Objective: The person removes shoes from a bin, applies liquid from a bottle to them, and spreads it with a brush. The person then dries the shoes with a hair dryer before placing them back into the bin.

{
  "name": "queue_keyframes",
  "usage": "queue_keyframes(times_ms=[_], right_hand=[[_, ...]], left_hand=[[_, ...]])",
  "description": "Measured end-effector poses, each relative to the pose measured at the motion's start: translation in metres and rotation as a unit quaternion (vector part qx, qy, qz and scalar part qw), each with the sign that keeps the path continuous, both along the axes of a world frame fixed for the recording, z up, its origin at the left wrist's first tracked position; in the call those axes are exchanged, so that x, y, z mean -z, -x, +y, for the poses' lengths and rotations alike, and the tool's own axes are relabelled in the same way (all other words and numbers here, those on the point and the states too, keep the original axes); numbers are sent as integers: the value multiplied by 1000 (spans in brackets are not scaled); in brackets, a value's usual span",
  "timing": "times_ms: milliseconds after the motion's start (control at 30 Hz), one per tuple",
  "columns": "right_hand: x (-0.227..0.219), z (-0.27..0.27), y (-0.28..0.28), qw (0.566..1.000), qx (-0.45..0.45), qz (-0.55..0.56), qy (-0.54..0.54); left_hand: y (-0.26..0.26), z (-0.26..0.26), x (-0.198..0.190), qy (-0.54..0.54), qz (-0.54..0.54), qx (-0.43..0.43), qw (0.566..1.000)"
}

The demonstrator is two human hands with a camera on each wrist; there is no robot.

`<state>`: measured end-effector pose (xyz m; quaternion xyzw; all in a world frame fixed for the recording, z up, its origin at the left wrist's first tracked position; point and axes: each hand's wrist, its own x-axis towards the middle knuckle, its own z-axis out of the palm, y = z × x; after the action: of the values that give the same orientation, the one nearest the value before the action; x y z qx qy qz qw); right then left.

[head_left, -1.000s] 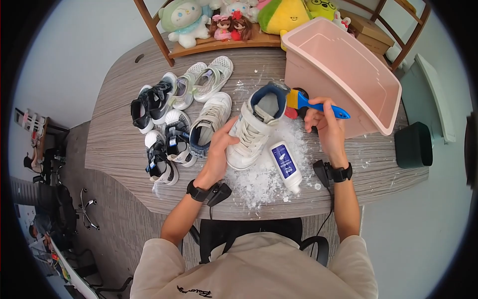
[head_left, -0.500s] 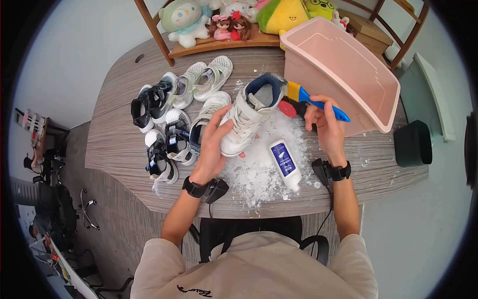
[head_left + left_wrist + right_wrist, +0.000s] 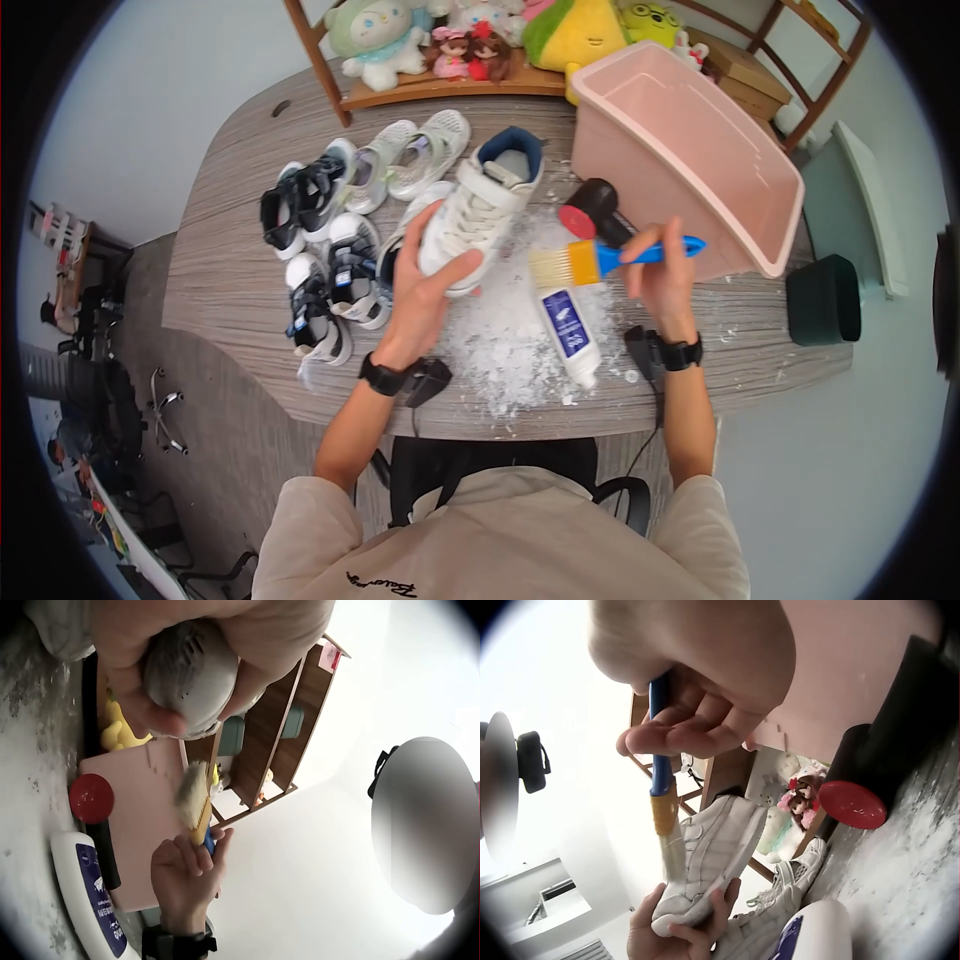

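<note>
A white lace-up high-top sneaker (image 3: 470,222) with a blue lining is held up over the table by my left hand (image 3: 420,305). The fingers and thumb grip it round the toe, as the left wrist view of the grey-white toe (image 3: 196,679) shows. My right hand (image 3: 662,278) holds the blue handle of a flat paintbrush (image 3: 585,263) with a yellow band and pale bristles. The bristles point left, to the right of the sneaker in the head view; in the right wrist view they overlap its toe. Below the brush lies a white bottle (image 3: 570,340) with a purple label.
White powder and flakes (image 3: 500,365) cover the table's middle. A black tool with a round red end (image 3: 592,207) lies by the pink bin (image 3: 690,150). Several other shoes (image 3: 350,270) stand at left. Behind them is a shelf with plush toys (image 3: 375,40).
My left hand has raised the sneaker and shifted it up and left in view, away from the brush. The brush has dropped from beside the heel to over the bottle, swinging its bristles leftward.
</note>
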<state>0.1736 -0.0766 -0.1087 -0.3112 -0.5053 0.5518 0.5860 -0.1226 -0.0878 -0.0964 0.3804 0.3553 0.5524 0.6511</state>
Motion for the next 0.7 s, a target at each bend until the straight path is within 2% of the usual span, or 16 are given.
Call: queue_keyframes(times_ms=[33,100,167,233,300,333,400,567,633,667,700], right_hand=[[-10,-4,10,996,60,-60,6],[-13,-3,12,996,57,-60,27],[-9,2,6,996,76,-37,28],[-8,7,6,995,96,-15,30],[-12,9,5,985,162,-24,49],[-12,9,6,983,170,-10,61],[-14,7,10,981,177,-17,75],[-11,6,12,980,177,-55,77],[-6,7,7,990,134,-5,39],[-1,6,3,990,133,-5,41],[5,6,-3,997,42,55,35]], left_hand=[[0,1,1,22,13,1,1000],[-4,0,0,14,51,-18,998],[3,0,-2,20,24,16,999],[1,-3,-3,-4,32,15,999],[0,-1,-2,26,-45,20,998],[-3,-2,1,35,-35,-8,999],[0,2,7,37,-43,3,998],[-4,2,2,39,-36,6,999],[-10,0,-6,76,-51,-12,996],[-6,0,-2,88,-56,5,995],[-2,0,2,88,-55,4,995]])
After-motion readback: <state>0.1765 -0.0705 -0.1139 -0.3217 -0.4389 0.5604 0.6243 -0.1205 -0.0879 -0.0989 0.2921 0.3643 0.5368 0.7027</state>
